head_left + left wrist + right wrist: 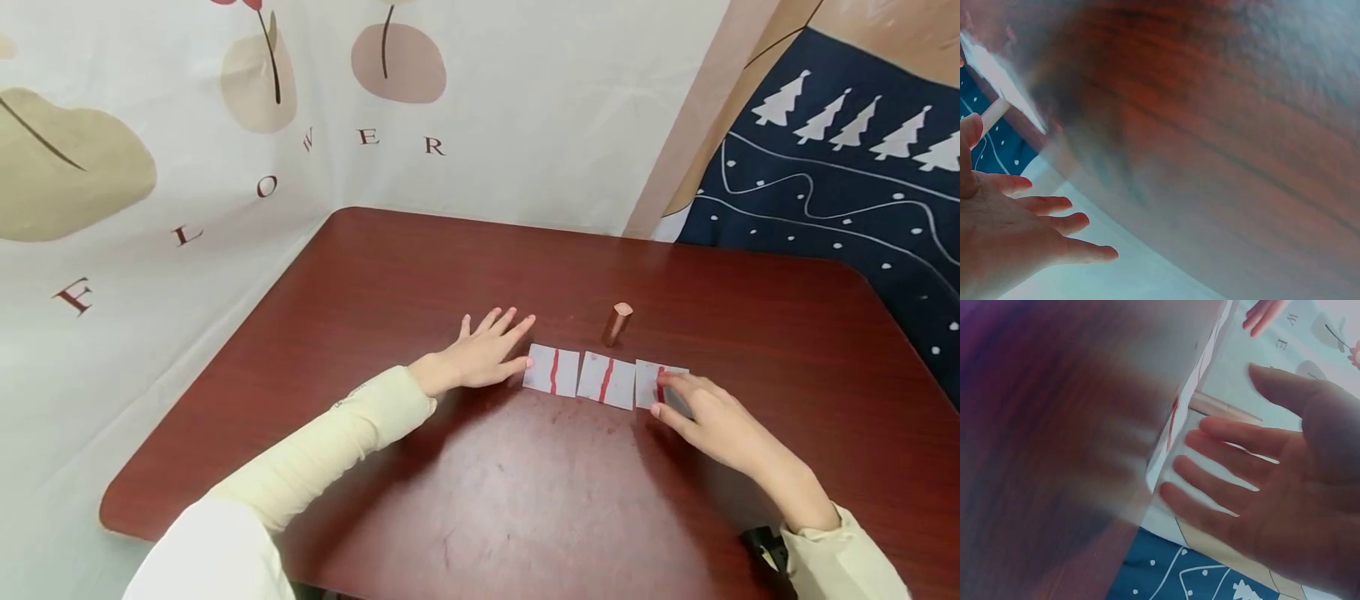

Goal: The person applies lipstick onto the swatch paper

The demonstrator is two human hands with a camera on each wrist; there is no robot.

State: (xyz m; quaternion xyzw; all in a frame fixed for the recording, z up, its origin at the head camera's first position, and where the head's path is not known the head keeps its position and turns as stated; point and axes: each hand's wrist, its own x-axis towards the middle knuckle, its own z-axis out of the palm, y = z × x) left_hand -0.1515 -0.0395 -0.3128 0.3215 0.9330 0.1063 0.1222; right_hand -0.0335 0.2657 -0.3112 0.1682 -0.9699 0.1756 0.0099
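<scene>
Three white paper squares lie side by side on the table, each with a red stroke down its middle: the left paper (540, 372), the middle paper (619, 385) and the right paper (646, 385). My left hand (482, 354) is spread beside the left paper, its thumb tip right at that edge. Over the right paper my right hand (716, 421) hangs with loosely bent fingers, covering part of it; nothing is in its grasp in the right wrist view. Behind the middle and right papers a copper-coloured, lipstick-like tube (615, 327) stands upright.
The reddish-brown wooden table (465, 500) has rounded corners. A white cloth (525, 125) with printed letters and flowers hangs behind and to the left. At the right hangs a dark blue cloth (840, 192) with white trees. Faint red smudges mark the tabletop around the papers.
</scene>
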